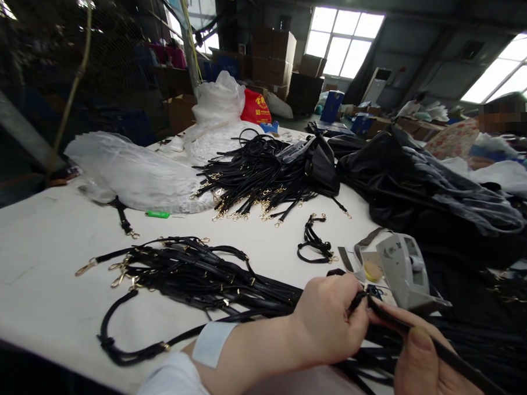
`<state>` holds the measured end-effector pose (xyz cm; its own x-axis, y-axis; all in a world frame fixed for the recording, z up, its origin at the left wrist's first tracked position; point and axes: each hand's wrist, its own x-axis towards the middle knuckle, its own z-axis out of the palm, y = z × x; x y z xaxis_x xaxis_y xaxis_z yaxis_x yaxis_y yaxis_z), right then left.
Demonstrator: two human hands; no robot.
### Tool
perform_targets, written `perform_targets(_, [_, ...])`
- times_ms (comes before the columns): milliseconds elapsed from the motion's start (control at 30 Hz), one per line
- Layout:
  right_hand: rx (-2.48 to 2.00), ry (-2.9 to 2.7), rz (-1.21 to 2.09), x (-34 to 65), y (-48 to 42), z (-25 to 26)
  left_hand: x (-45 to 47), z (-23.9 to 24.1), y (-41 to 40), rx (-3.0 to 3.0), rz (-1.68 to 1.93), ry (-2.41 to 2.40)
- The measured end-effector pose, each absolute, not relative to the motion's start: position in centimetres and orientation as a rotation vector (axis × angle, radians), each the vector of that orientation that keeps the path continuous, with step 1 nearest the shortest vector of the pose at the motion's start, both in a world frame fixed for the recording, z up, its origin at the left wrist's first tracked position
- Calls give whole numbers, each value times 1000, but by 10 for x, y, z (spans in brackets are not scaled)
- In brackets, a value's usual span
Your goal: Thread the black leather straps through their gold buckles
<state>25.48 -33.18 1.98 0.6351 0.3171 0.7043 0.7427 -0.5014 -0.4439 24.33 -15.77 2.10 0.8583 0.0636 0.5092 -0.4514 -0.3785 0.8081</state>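
Observation:
My left hand [332,317] is closed in a fist on a black strap, its end hidden between the fingers. Close beside it, my right hand [428,359] grips the same black strap [454,361] between thumb and fingers, and the strap runs down to the lower right. Under and left of my left forearm lies a pile of black straps [197,276] with gold clasps. Beyond my hands, a smaller bunch of black straps [313,242] rests on the white table [43,248]. A grey tape dispenser [404,270] stands just past my fingers, with a phone [383,295] partly hidden there.
A large heap of black straps [262,174] lies farther back. Clear plastic bags [140,168] are at the left, near a green cutter [157,214]. Black bags [389,180] cover the right side. Another person [457,136] is at the far right.

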Motion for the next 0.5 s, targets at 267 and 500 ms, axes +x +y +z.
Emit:
perform_targets(267, [-1870,-640,-684,246,-318,39,241,36,-149,1745,439,-304])
perform_targets(500, [-1771,-335,-436,262,-326,66,250,35,-139,1683,214,-283])
